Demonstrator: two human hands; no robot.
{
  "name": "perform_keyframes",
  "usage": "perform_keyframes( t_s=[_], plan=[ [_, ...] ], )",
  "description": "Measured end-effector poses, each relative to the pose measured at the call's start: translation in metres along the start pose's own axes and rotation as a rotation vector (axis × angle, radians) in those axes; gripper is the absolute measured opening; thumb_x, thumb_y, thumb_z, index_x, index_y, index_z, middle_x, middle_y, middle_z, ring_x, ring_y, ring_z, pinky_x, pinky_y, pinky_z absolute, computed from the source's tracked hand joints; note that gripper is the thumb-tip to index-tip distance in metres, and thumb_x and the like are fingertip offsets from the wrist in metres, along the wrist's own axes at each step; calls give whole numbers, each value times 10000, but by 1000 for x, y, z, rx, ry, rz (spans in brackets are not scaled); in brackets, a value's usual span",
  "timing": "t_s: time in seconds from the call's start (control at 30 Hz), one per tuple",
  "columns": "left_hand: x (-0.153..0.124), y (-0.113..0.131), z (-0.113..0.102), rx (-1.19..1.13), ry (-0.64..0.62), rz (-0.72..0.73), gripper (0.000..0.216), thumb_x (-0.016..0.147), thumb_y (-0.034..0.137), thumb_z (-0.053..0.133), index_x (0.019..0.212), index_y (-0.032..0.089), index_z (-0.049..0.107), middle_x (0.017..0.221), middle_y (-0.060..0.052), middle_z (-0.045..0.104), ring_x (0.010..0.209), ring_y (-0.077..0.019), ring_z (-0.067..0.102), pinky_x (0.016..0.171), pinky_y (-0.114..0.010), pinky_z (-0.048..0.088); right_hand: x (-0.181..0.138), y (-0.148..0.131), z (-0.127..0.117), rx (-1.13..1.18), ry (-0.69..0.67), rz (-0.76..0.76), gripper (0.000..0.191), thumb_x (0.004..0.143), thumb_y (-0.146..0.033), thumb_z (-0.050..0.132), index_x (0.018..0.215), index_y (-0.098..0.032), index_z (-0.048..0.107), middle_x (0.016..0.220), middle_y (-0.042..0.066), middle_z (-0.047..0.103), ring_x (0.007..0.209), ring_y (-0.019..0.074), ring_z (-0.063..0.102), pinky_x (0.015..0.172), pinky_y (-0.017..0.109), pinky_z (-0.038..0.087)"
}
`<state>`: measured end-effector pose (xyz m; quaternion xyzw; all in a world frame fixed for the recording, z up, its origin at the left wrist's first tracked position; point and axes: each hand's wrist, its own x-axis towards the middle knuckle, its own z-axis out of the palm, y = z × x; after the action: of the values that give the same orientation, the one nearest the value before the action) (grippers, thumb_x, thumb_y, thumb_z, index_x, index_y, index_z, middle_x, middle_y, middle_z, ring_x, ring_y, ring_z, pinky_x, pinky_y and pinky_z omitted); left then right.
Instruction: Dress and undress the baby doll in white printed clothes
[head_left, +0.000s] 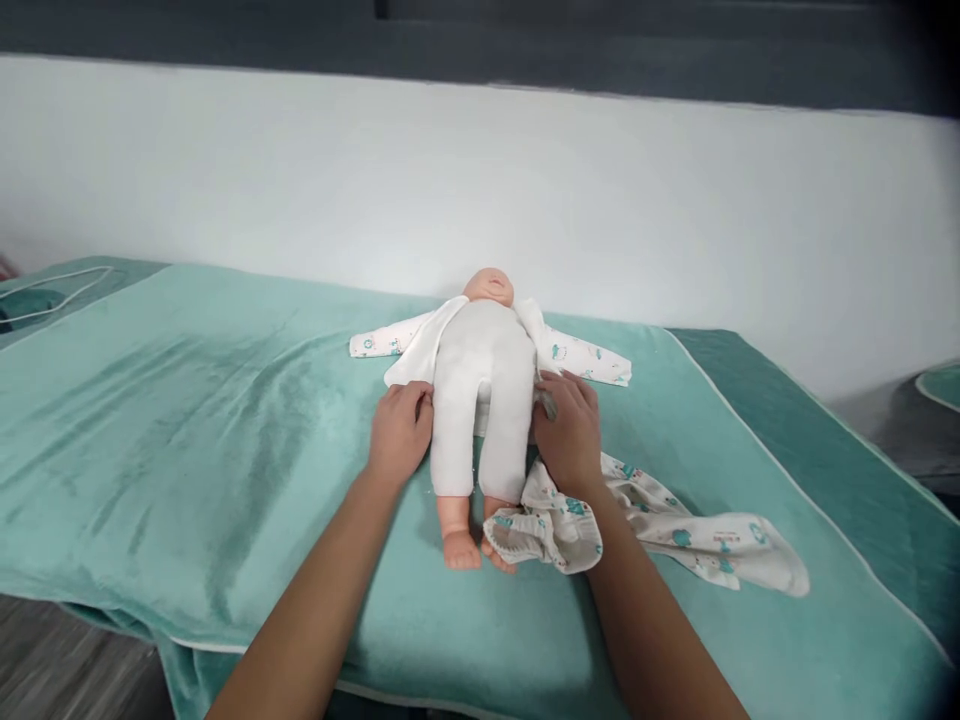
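A baby doll (485,350) lies on its back, its soft body white and its feet bare. Around its arms and sides is an open baby shirt (589,355), white with teal prints on the sleeves. My left hand (403,425) is closed at the doll's hip, fingers curled at the shirt's lower edge. On the other side my right hand (568,420) is closed on a bunched bit of the shirt beside the doll's thigh. Printed baby pants (555,535) lie crumpled under my right forearm, partly over one foot of the doll.
Teal plush cloth (225,420) covers the bed, with wrinkles on the left. A white wall (480,180) stands right behind the doll's head. More printed fabric (720,545) stretches to the right. A thin white hanger-like loop (67,275) lies at the far left.
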<state>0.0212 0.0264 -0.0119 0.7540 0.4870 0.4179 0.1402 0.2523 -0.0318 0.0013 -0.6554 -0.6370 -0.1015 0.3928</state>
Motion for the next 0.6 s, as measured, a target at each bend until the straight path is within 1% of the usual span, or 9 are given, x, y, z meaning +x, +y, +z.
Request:
perform_keyframes(
  t_s=[0.03, 0.1, 0.17, 0.2, 0.27, 0.4, 0.53, 0.6],
  plan=[
    [-1, 1, -1, 23, -21, 3, 225, 920, 196, 440, 998, 203, 651, 921, -65, 692, 921, -241, 603, 822, -370, 457, -3, 1, -1, -37, -30, 11, 271, 818, -124, 493, 1013, -208, 661, 1312, 108, 614, 1349, 319, 407, 1105, 558, 344],
    [-2, 3, -3, 68, -39, 6, 244, 931, 205, 431, 1014, 192, 659, 912, -77, 696, 920, -250, 608, 820, -377, 457, -10, 2, -2, -113, -88, 16, 225, 810, -143, 527, 963, -214, 677, 1472, 105, 488, 1428, 371, 292, 1117, 625, 278],
    [-4, 3, -4, 123, -55, 8, 262, 942, 215, 421, 1030, 180, 665, 894, -86, 698, 909, -258, 611, 811, -382, 455, -15, 2, -3, -176, -141, 18, 188, 808, -153, 552, 922, -221, 684, 1554, 85, 387, 1458, 409, 217, 1114, 686, 208],
    [-4, 4, -5, 151, -64, 11, 273, 946, 219, 415, 1040, 175, 667, 883, -90, 699, 904, -261, 612, 806, -383, 454, -16, 1, -2, -197, -166, 18, 171, 807, -154, 562, 899, -224, 687, 1562, 77, 379, 1457, 417, 215, 1111, 704, 183],
    [-7, 3, -5, 207, -82, 23, 293, 954, 222, 401, 1059, 169, 670, 859, -96, 699, 900, -268, 613, 797, -385, 449, -17, 0, -1, -212, -196, 26, 142, 809, -159, 575, 849, -233, 690, 1543, 66, 412, 1443, 410, 252, 1113, 705, 169],
    [-10, 3, -6, 302, -104, 34, 286, 946, 228, 425, 1042, 195, 692, 800, -89, 695, 901, -280, 614, 783, -389, 431, -16, -1, -1, -198, -187, 64, 156, 838, -190, 568, 749, -236, 688, 1494, 49, 477, 1428, 381, 298, 1130, 669, 184],
    [-9, 2, -7, 304, -119, 11, 279, 930, 225, 450, 1023, 221, 713, 791, -75, 708, 880, -279, 617, 779, -385, 422, -17, -1, -3, -169, -177, 89, 239, 850, -221, 570, 627, -212, 654, 1425, 35, 551, 1399, 373, 349, 1133, 653, 210],
    [-8, 2, -6, 285, -131, 5, 287, 928, 217, 443, 1019, 218, 716, 804, -75, 716, 876, -278, 618, 773, -381, 423, -17, 0, -3, -143, -171, 89, 261, 849, -226, 569, 599, -208, 641, 1388, 35, 584, 1376, 369, 378, 1127, 653, 224]
  ],
)
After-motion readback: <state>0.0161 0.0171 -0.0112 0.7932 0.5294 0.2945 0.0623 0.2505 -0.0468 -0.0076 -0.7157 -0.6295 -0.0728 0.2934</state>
